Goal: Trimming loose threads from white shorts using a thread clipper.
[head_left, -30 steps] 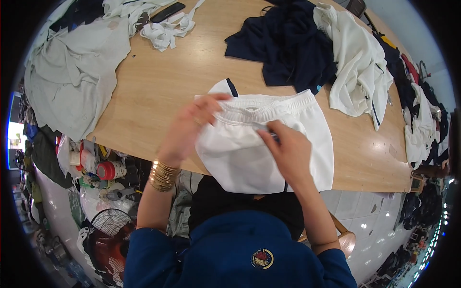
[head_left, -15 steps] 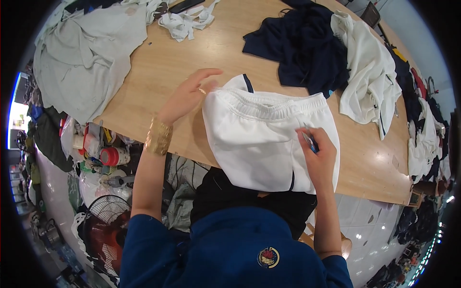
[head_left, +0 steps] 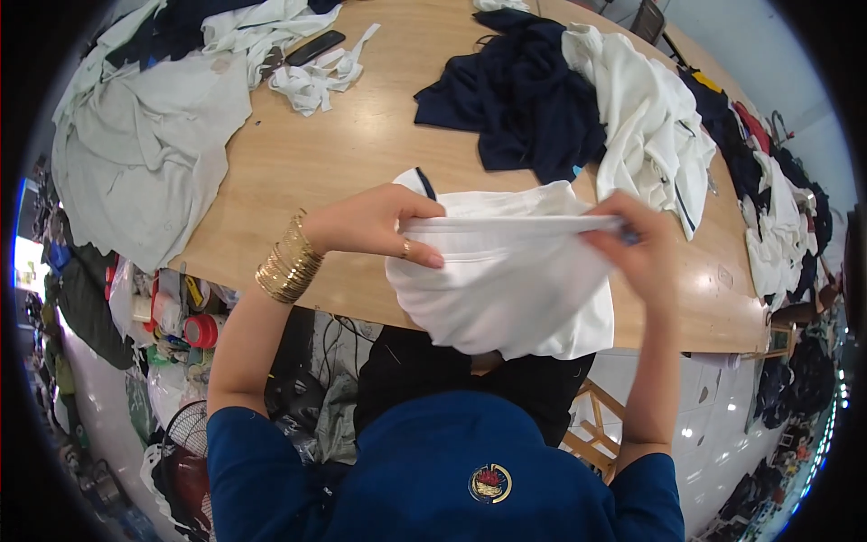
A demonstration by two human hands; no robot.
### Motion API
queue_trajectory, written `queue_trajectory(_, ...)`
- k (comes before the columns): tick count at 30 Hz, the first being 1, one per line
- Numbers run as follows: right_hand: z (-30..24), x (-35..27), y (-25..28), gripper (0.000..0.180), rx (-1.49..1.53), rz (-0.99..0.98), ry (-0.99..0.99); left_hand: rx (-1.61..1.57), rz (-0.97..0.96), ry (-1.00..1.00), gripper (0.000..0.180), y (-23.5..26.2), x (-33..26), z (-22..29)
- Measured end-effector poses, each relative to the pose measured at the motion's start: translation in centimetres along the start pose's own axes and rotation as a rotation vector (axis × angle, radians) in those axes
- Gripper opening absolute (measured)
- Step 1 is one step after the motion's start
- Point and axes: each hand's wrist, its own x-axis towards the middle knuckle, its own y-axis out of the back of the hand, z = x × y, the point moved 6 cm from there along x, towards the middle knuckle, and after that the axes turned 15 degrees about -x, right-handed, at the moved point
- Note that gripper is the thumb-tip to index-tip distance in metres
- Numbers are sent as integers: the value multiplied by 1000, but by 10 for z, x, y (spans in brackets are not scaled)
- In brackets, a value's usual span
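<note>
The fingers (head_left: 423, 237) of the left hand (head_left: 370, 221) are curled shut over the left end of a folded top edge of a white garment (head_left: 506, 280), thumb underneath and a ring on one finger. The fingers (head_left: 603, 237) of the right hand (head_left: 637, 248) pinch the right end of the same edge, so the fabric is stretched in a straight band between the two hands. Below that band the white garment hangs in a loose rounded fold, held up above the near edge of the worktop (head_left: 361, 154) and partly over the person's lap. A dark trim shows at the garment's far left corner, just behind the left hand.

A stack of gold bangles (head_left: 287, 262) sits on the left wrist. Both arms wear blue sleeves, and a round badge (head_left: 490, 483) shows on the blue top at the near edge of the view.

On the wooden worktop, far from the hands, lies a dark navy garment (head_left: 524, 99), touching a heap of white clothing (head_left: 641, 117) to its right. At the far left lies a large pale grey garment (head_left: 144, 154) that drapes over the worktop's left edge. Near it are white fabric strips (head_left: 316, 77) and a dark phone-like object (head_left: 314, 47). More dark and white clothes (head_left: 768, 208) are piled along the far right end.

Below the worktop on the left stand cluttered items, among them a red spool (head_left: 200, 331) and a fan (head_left: 185, 443).
</note>
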Motion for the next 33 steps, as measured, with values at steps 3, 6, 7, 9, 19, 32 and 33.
queue_trajectory(3, 13, -9, 51, 14, 67, 23, -251, -352, 14, 32, 30, 9, -5, 8)
queue_trajectory(6, 26, -22, 81, 15, 188, 72, -292, -447, 15, -30, 29, 18, -3, 35)
queue_trajectory(7, 30, -27, 90, 15, 262, 100, -314, -412, 8, -40, 28, 19, 0, 40)
queue_trajectory(9, 33, -35, 108, 15, 209, 115, -309, -355, -6, -56, 27, 23, 6, 52)
queue_trajectory(19, 32, -53, 175, 19, 201, 253, -330, -100, 201, -164, 23, 75, 14, 95)
queue_trajectory(32, 15, -55, 211, 32, 344, 358, -291, -102, 260, -288, 26, 103, -4, 137)
queue_trajectory(33, 14, -53, 212, 32, 347, 339, -292, -97, 272, -298, 26, 105, -4, 139)
